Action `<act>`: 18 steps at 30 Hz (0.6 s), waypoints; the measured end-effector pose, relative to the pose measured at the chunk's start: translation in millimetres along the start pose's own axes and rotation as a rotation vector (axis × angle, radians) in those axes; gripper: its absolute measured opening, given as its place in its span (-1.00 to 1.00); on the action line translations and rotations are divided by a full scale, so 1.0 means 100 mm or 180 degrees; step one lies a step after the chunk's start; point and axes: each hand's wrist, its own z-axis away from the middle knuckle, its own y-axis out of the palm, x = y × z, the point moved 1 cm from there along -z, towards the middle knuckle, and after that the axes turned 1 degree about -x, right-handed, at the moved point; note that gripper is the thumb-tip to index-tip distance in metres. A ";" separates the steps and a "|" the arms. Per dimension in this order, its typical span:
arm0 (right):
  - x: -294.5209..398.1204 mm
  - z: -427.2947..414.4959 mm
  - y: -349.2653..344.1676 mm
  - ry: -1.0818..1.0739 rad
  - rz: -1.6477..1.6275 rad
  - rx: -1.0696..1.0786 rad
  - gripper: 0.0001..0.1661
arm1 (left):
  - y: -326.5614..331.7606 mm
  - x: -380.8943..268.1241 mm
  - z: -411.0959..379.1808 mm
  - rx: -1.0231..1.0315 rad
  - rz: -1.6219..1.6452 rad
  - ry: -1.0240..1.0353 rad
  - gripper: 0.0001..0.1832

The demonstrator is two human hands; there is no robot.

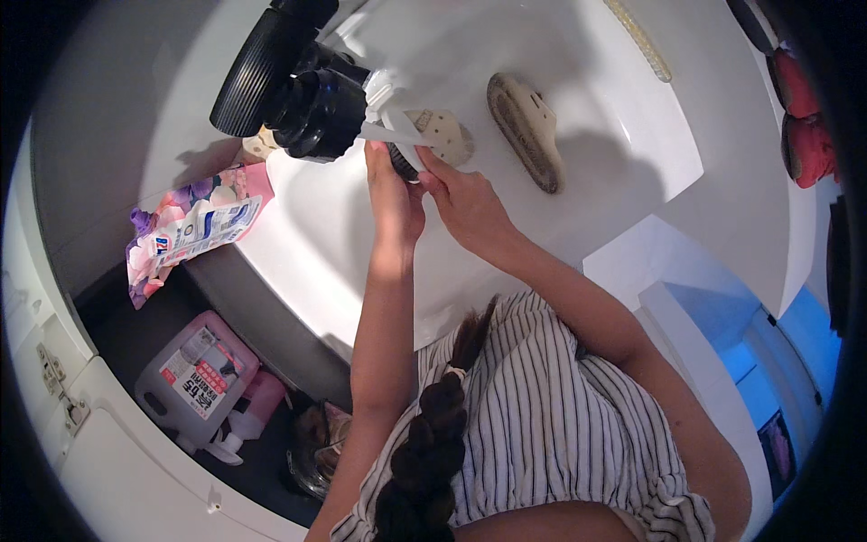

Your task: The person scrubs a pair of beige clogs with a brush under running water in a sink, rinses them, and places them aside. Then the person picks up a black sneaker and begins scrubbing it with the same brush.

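Observation:
A scrub brush (pixel 405 129) with a white back and dark bristles is between my hands, under a black faucet (pixel 318 112). Water runs from the faucet onto it. My right hand (pixel 467 203) pinches the brush's near end between thumb and fingers. On the bristle side, my left hand (pixel 395 203) cups the brush, its fingers partly hidden. Behind the brush, a beige clog (pixel 443 135) lies in the white basin (pixel 318 223), partly covered. A second clog (pixel 525 132), with a dirty brown sole, rests on its side to the right.
A floral detergent pouch (pixel 203 220) lies at the basin's left edge. Below it, an open cabinet holds a pink-grey jug (pixel 200 379) and a pink spray bottle (pixel 254 413). Red shoes (pixel 806 135) are at the far right. A yellowish textured strip (pixel 640 40) is on the basin's far rim.

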 end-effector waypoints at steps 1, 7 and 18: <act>0.03 -0.02 0.00 0.0040 -0.0032 -0.0014 -0.50 | 0.01 -0.03 0.02 -0.0036 -0.0066 -0.0027 -0.49; 0.01 -0.01 0.07 0.0016 0.0026 0.0143 -0.49 | -0.09 0.00 -0.08 -0.0285 0.0045 0.0167 -0.54; -0.05 -0.09 0.04 -0.0182 0.0124 0.0016 -0.47 | -0.02 0.07 -0.11 -0.0130 0.0190 0.0164 -0.58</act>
